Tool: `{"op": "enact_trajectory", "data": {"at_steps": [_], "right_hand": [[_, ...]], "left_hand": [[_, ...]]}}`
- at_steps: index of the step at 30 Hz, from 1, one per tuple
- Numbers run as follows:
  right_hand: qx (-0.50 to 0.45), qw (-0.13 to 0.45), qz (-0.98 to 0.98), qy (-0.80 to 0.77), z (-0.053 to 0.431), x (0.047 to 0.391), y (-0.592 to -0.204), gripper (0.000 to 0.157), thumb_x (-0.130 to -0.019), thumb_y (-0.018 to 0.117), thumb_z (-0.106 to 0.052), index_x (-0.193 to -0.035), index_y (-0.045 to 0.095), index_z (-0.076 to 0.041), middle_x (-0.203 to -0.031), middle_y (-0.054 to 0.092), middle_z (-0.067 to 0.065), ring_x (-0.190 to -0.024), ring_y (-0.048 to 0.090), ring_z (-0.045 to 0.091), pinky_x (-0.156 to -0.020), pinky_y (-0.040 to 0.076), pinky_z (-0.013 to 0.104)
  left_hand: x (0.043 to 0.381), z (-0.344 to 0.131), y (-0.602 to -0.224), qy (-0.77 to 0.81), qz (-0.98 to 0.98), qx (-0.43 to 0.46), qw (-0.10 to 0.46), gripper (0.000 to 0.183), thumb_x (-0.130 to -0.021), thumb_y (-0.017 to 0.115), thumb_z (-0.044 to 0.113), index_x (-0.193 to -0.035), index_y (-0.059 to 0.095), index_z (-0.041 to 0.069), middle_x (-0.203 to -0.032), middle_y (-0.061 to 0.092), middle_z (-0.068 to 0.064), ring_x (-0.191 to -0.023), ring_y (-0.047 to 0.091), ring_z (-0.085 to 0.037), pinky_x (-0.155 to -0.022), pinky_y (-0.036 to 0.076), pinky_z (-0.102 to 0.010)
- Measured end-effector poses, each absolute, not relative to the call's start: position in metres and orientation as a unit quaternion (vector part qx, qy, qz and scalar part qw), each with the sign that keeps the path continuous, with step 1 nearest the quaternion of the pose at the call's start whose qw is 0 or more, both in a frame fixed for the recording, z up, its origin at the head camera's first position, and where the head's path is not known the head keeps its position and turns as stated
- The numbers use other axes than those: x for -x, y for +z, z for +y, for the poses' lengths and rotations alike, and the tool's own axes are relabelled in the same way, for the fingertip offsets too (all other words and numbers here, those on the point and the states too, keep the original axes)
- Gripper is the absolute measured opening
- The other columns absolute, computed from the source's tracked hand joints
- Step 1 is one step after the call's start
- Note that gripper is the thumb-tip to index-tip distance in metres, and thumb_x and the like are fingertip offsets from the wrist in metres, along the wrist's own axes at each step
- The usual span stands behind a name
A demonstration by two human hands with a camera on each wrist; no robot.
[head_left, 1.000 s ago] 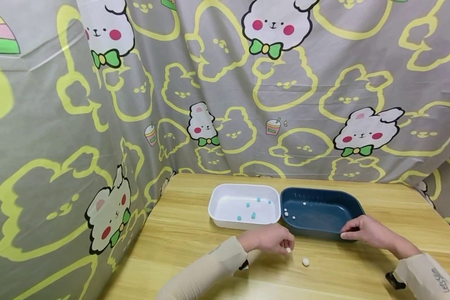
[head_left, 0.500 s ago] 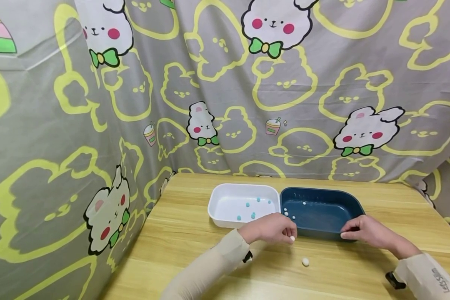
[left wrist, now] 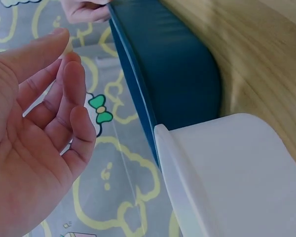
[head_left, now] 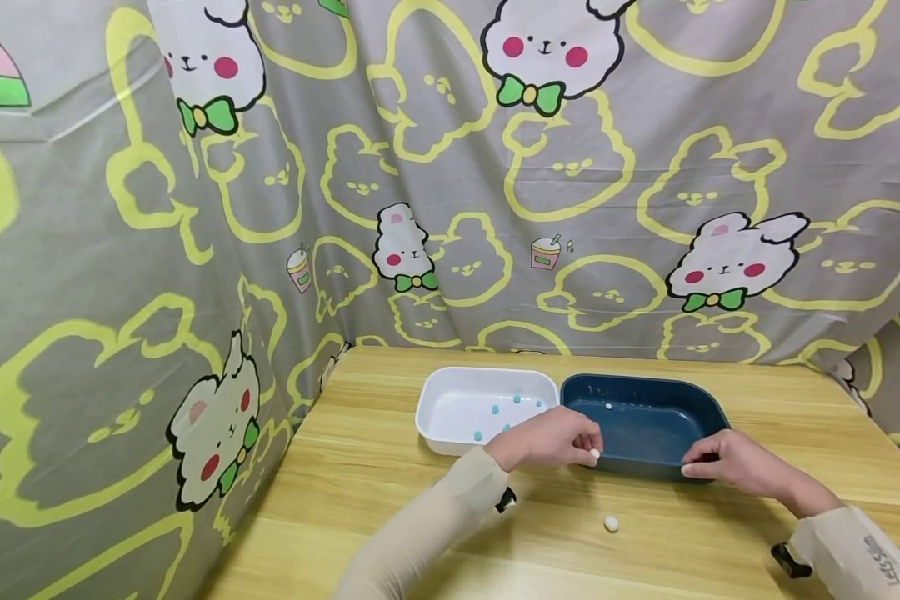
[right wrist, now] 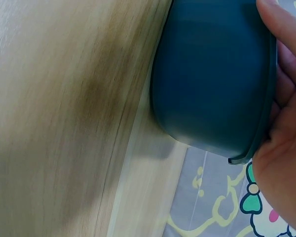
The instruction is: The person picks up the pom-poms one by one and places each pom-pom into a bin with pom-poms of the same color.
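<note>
My left hand pinches a small white ball between thumb and fingertips, above the near left rim of the dark blue tray. In the left wrist view the ball is mostly hidden by the fingertips. My right hand grips the blue tray's near right rim, thumb outside and fingers over the inner side. A white ball lies inside that tray; its left end is hidden behind my left hand. Another white ball lies on the table in front of the tray.
Left of the blue tray, end to end with it, stands a white tray with several light blue balls in it. Both stand on a wooden table. A patterned grey curtain hangs behind and along the left side.
My left hand has risen from the table and moved forward and slightly right with the white ball, to the blue tray's rim. My right hand has stayed in place.
</note>
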State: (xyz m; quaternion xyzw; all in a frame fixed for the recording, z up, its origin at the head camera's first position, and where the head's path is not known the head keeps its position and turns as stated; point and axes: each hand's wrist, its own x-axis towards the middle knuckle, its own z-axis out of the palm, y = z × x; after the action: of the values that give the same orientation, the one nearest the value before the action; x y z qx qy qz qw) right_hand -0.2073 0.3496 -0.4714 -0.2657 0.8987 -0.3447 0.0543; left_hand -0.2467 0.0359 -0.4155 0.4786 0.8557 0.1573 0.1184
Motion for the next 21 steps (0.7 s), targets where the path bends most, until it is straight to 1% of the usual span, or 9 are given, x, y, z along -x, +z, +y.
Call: {"op": "enact_trajectory", "data": {"at_steps": [5,12,21], "right_hand": [[0.266,0.051,0.899,-0.343,0.349,0.207,-0.471,0.011,-0.088,0.068,-0.022,-0.085,0.074,-0.014,-0.082,0.067,-0.013,-0.070,0.055,0.000,-0.057,0.045,0.024],[0.269,0.052,0.898,-0.346,0.350,0.206,-0.470,0.010,-0.088,0.067,-0.022,-0.085,0.074,-0.014,-0.082,0.067,-0.013,-0.070,0.054,-0.001,-0.057,0.045,0.024],[0.268,0.051,0.898,-0.346,0.350,0.206,-0.471,0.010,-0.088,0.067,-0.022,-0.085,0.074,-0.015,-0.081,0.067,-0.013,-0.069,0.054,0.000,-0.056,0.045,0.024]], "left_hand": [[0.251,0.039,-0.414,0.166,0.864,-0.461,0.117,0.004,-0.092,0.063,0.025,-0.092,0.065,0.022,-0.085,0.057,0.018,-0.075,0.051,0.008,-0.069,0.040,-0.008],[0.258,0.042,-0.411,0.164,0.867,-0.459,0.104,0.006,-0.093,0.061,0.027,-0.092,0.065,0.022,-0.084,0.058,0.017,-0.076,0.051,0.008,-0.070,0.039,-0.008],[0.263,0.046,-0.409,0.184,0.872,-0.443,0.096,0.005,-0.093,0.061,0.026,-0.090,0.064,0.023,-0.082,0.057,0.018,-0.074,0.051,0.006,-0.069,0.040,-0.009]]}}
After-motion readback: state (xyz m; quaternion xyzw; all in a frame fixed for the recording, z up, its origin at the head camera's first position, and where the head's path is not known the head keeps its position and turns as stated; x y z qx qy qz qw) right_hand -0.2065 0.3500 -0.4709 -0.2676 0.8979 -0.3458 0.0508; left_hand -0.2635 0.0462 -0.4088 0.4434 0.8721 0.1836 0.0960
